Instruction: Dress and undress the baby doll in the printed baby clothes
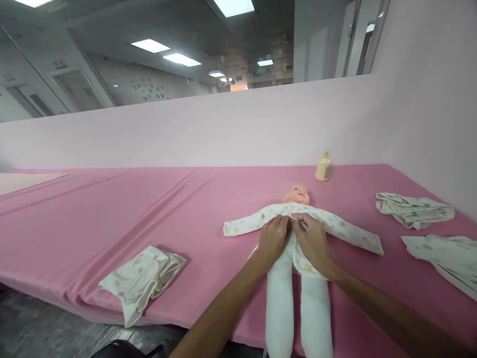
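A baby doll [296, 194] lies on its back with its head toward the wall. It wears a white patterned baby shirt [346, 226], long sleeves spread to both sides, and white leggings [279, 303] or footed pants cover its legs. Both of my hands meet at the shirt's chest. My left hand [275, 238] is closed, its fingertips pinching the front of the shirt. Beside it, my right hand [310, 241] pinches there too, and a thin white strip shows by its fingers. The exact grip is partly hidden by the fingers. A loose shirt flap hangs open below my right hand.
Pink cloth [149, 214] covers the table. Folded patterned baby clothes [143, 281] lie at the left front edge. Two more garments, one farther back [415, 209] and one nearer [447, 258], lie at right. A cream pump bottle [323, 168] stands by the wall.
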`<act>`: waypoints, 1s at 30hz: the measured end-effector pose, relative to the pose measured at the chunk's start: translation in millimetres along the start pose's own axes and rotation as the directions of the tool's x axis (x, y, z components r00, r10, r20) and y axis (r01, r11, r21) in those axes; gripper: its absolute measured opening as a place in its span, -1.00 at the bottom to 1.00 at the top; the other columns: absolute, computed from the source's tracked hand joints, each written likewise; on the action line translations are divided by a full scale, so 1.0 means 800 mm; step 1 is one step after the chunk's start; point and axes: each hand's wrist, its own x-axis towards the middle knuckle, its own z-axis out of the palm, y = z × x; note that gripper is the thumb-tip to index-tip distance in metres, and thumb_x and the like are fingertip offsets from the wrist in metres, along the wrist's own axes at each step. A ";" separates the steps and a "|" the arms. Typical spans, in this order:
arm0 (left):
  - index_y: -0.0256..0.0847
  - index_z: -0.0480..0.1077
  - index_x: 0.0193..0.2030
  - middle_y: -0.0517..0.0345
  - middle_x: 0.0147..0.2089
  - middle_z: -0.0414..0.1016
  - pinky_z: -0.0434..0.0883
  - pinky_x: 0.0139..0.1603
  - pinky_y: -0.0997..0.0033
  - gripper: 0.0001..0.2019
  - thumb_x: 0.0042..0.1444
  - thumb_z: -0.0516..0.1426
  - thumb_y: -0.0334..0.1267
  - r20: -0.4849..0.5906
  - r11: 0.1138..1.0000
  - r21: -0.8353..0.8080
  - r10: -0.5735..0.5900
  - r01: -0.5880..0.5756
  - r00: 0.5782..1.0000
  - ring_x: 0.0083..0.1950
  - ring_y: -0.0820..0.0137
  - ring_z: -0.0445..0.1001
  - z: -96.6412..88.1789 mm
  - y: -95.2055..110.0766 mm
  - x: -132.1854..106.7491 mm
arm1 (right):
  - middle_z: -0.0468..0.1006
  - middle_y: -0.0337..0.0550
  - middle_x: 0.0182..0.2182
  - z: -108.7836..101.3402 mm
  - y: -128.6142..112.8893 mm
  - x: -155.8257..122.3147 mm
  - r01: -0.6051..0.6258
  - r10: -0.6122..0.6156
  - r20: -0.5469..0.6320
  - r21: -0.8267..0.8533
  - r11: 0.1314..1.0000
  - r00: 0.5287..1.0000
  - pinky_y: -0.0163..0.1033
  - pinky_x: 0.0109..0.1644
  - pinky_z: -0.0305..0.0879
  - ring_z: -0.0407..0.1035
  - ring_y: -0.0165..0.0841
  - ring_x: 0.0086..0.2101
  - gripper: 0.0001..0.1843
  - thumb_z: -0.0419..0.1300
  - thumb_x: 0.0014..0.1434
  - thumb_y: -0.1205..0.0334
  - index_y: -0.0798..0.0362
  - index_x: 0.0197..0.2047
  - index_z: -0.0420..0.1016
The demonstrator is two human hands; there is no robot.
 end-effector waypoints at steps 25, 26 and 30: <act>-0.21 0.38 -0.43 0.21 -0.44 0.41 0.25 -0.29 0.46 -0.73 0.23 -0.04 -0.23 0.157 0.635 -0.724 -0.228 0.269 0.961 -0.37 0.43 0.32 -0.028 0.011 0.012 | 0.54 -0.10 0.07 0.006 0.013 -0.013 0.265 -0.257 0.063 -0.241 0.934 0.964 -0.05 0.12 0.25 0.41 -0.22 0.02 -0.73 0.01 0.14 0.43 0.00 -0.44 0.48; -0.22 0.37 -0.45 0.23 -0.47 0.36 0.23 -0.33 0.47 -0.72 0.23 -0.02 -0.20 0.187 0.591 -0.753 -0.230 0.290 0.955 -0.40 0.45 0.28 -0.030 0.010 0.013 | 0.52 -0.09 0.09 0.006 0.014 -0.014 0.290 -0.277 0.087 -0.264 0.920 0.957 -0.04 0.12 0.24 0.40 -0.21 0.04 -0.72 0.00 0.14 0.44 0.01 -0.48 0.45; -0.22 0.28 -0.49 0.34 -0.60 0.15 0.12 -0.47 0.51 -0.69 0.20 0.04 -0.09 0.275 0.444 -0.815 -0.267 0.371 0.924 -0.54 0.53 0.08 -0.030 0.008 0.017 | 0.50 -0.09 0.11 0.004 0.018 -0.018 0.317 -0.294 0.122 -0.294 0.902 0.948 0.00 0.12 0.26 0.38 -0.20 0.06 -0.72 -0.02 0.18 0.41 0.01 -0.29 0.51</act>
